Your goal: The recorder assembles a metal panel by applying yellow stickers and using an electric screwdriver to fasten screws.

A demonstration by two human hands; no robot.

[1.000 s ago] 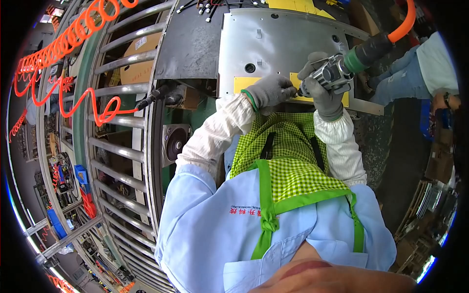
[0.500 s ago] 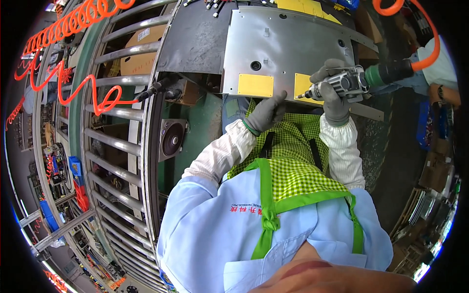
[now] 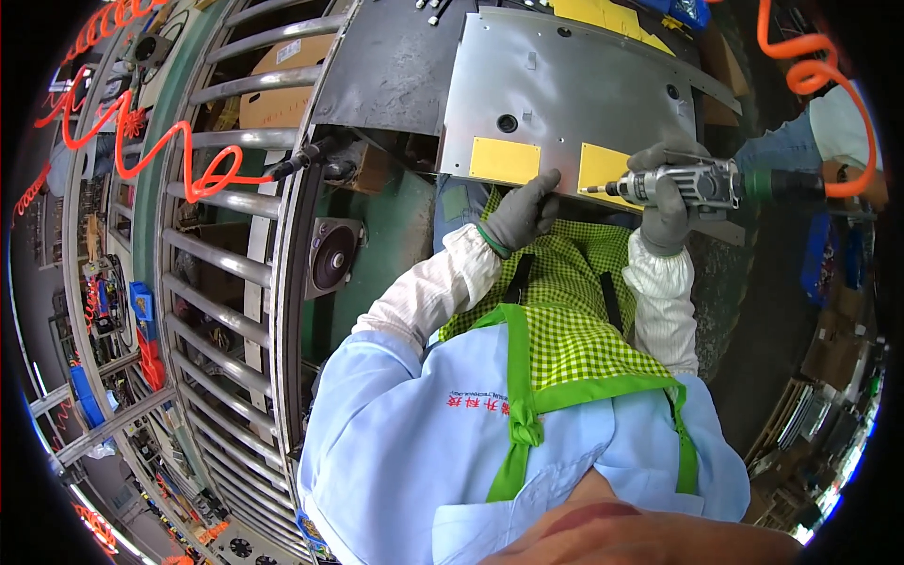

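Note:
In my right hand [image 3: 665, 212], gloved in grey, lies an air-powered hand tool [image 3: 697, 185] with a silver metal body and a narrow tip pointing left. My fingers wrap round its body, and the tip is over the right yellow label plate [image 3: 603, 168]. My left hand [image 3: 520, 215], also gloved, is at the near edge of a large grey metal panel [image 3: 593, 89], between the two yellow plates. Its fingers are curled together; whatever they may hold is hidden. The left yellow plate [image 3: 506, 161] lies flat on the panel beside it.
An orange coiled hose [image 3: 852, 141] runs to the tool from the upper right. More yellow sheets [image 3: 603, 14] lie beyond the panel. A roller conveyor [image 3: 226, 273] stands at my left, with another orange hose [image 3: 188, 169] above it. Someone's jeans-clad leg [image 3: 782, 141] shows at right.
The tool has turned from sloping to nearly level, its hose end lower. Its tip has shifted a little right over the yellow plate. My left hand stays by the panel's edge.

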